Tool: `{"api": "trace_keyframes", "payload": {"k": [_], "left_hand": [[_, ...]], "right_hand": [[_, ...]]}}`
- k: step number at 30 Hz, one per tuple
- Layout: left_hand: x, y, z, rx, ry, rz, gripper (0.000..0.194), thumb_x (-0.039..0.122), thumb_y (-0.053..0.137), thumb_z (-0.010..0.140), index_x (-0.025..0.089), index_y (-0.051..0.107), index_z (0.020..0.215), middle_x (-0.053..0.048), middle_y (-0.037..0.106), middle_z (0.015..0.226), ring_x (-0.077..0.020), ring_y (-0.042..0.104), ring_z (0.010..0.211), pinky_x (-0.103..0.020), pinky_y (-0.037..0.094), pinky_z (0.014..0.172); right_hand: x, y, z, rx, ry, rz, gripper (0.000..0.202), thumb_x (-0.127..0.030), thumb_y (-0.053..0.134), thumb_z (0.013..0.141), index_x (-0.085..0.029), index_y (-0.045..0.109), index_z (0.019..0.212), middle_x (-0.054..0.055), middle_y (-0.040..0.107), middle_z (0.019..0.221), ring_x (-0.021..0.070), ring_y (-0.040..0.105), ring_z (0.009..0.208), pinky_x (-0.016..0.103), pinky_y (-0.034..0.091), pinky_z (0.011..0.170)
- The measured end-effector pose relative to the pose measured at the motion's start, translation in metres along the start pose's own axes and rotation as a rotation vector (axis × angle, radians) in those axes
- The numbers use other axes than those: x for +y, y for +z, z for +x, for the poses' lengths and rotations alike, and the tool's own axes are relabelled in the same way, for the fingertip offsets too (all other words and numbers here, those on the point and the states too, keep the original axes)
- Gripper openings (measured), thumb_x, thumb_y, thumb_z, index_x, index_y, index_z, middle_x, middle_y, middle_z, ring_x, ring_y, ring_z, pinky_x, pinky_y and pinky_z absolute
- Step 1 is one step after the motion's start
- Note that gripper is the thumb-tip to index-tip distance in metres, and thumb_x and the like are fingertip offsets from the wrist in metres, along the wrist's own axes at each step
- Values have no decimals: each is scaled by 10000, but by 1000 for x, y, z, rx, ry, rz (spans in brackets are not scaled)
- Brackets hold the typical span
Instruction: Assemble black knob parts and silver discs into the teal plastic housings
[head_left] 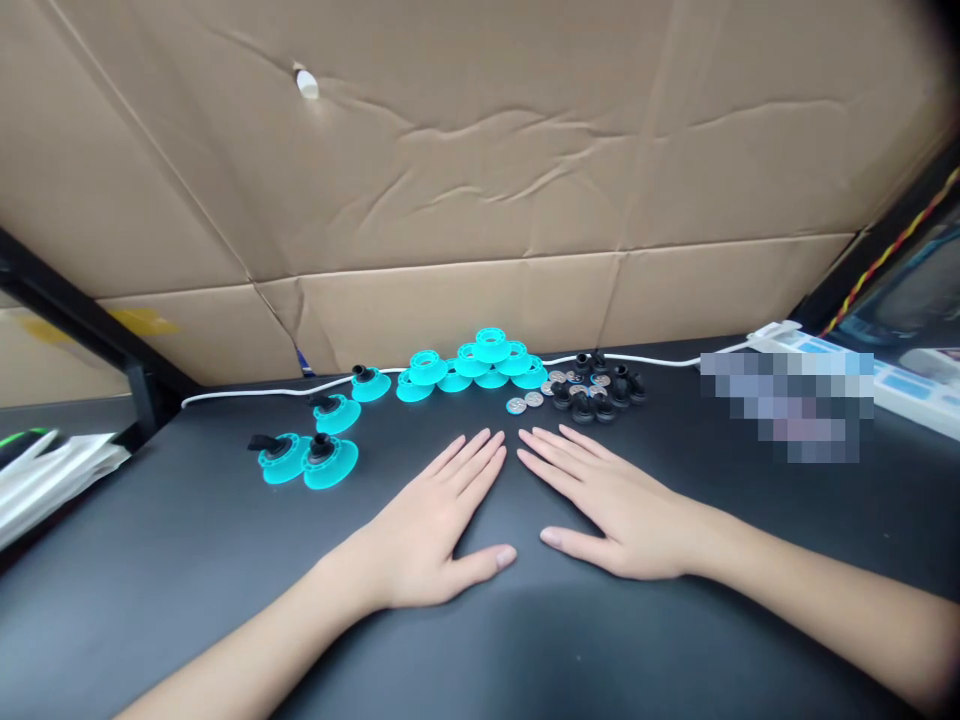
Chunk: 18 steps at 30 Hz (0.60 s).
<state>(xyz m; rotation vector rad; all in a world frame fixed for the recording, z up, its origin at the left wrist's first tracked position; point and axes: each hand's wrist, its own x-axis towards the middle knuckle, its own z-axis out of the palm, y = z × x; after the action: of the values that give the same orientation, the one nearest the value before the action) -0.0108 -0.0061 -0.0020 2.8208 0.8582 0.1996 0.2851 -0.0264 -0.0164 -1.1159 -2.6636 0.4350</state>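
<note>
My left hand (pixel 442 525) lies flat and palm down on the black table (pixel 480 650), fingers stretched forward and thumb out to the side. Mirroring it, my right hand (pixel 615 505) rests flat with its fingers spread; neither hand holds anything. Just beyond the fingertips are several round grey discs (pixel 533 399) and a cluster of black rubbery fittings (pixel 592 405). A stack of turquoise flared rings (pixel 491 347) stands at the back middle. To the left sit several turquoise flared pieces (pixel 330 465) with black fittings in their tops.
A cardboard wall (pixel 450 200) closes off the back. Along its foot runs a white cable (pixel 255 394) to a white power strip (pixel 892 380) at the right. White plastic packets (pixel 64 485) lie at the left edge. A blurred patch (pixel 802 405) covers something at the right.
</note>
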Motion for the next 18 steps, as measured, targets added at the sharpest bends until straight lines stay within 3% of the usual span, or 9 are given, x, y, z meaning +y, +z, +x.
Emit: {"api": "trace_keyframes", "payload": {"k": [18], "left_hand": [[-1,0,-1,-10,-5,12,959,628,530,1047,242,-4,1743,-117,131,1790,-363,208,1656,-560,229,1372]], "right_hand": [[0,-1,0,4,11,17,835,-594,560,1048,-201,259,1721,129,192,1782,364,213,1650,604,170,1359]]}}
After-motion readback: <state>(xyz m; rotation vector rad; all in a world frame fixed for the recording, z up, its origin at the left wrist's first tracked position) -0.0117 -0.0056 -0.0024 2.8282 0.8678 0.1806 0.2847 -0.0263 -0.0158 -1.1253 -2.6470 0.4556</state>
